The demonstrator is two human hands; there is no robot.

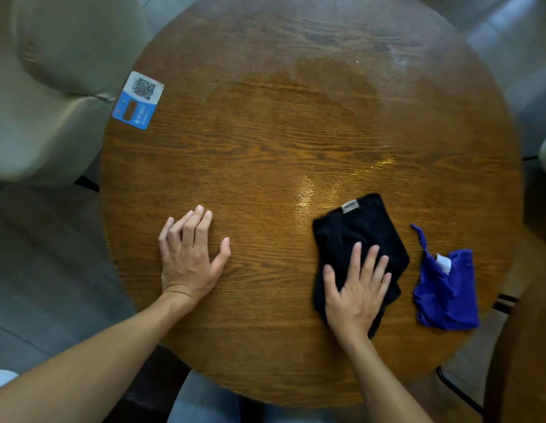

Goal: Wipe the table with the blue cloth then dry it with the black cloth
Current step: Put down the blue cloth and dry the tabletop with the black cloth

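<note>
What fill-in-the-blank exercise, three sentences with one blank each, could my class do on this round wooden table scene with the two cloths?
1. The right hand presses flat on the folded ____ cloth.
2. The crumpled blue cloth lies near the round wooden table's edge, on the ____ side of the other cloth.
3. The left hand rests on bare wood, holding ____.

Missing words: black; right; nothing

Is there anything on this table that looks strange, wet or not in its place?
A shiny wet streak lies on the table above the black cloth. The blue cloth lies crumpled near the right edge. Nothing looks damaged.
</note>
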